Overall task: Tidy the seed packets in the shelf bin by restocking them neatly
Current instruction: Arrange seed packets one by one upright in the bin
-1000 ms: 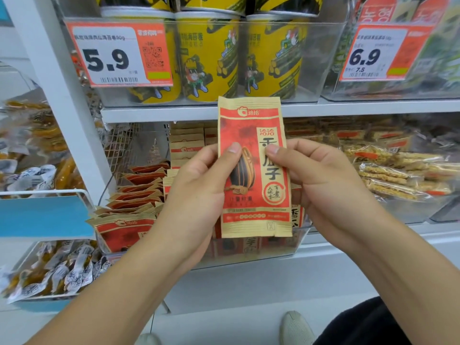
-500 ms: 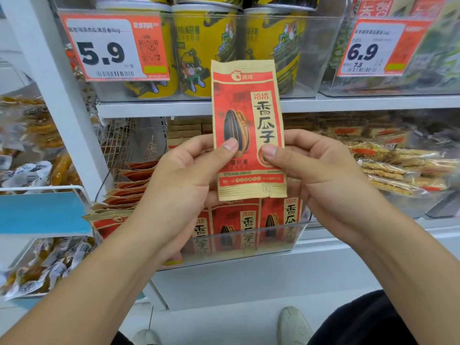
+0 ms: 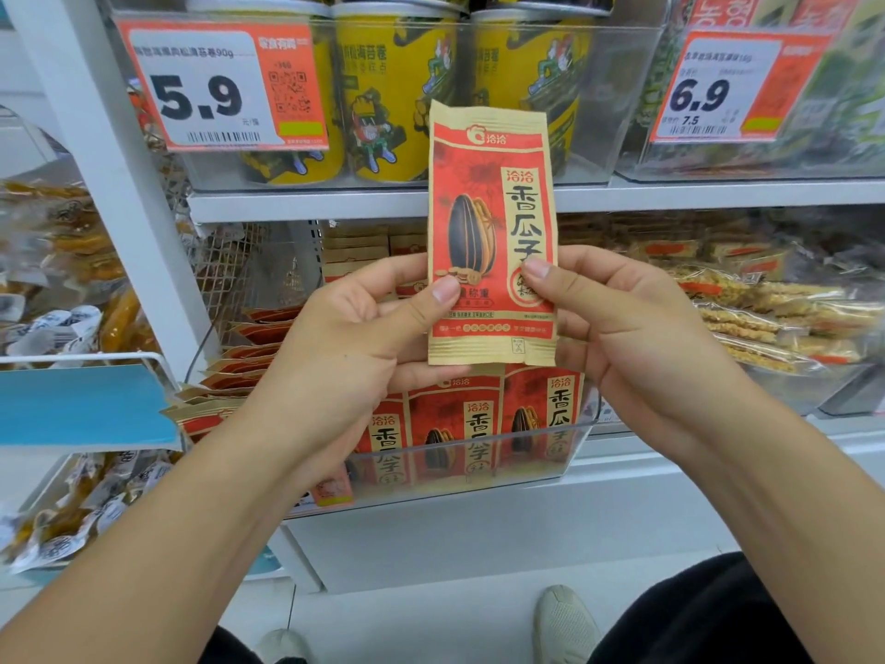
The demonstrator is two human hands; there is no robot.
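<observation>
A red and tan sunflower seed packet (image 3: pixel 491 198) stands upright in front of the shelf, printed face toward me. My left hand (image 3: pixel 345 342) pinches its lower left edge with the thumb on the front. My right hand (image 3: pixel 622 318) pinches its lower right edge the same way. Below the packet sits a clear plastic shelf bin (image 3: pixel 479 464) with upright seed packets (image 3: pixel 471 424) lined along its front. More packets (image 3: pixel 239 371) lie slanted in a row at the bin's left.
Yellow canisters (image 3: pixel 397 88) fill a clear bin on the shelf above, with orange price tags (image 3: pixel 220 83) marked 5.9 and 6.9. Snack bars in clear wrap (image 3: pixel 766 304) lie to the right. A blue-fronted wire basket (image 3: pixel 81 404) juts out at left. My shoes (image 3: pixel 565 625) show below.
Both hands have lifted the packet upward, away from the bin. The upright packets at the bin's front, once hidden behind it, now show.
</observation>
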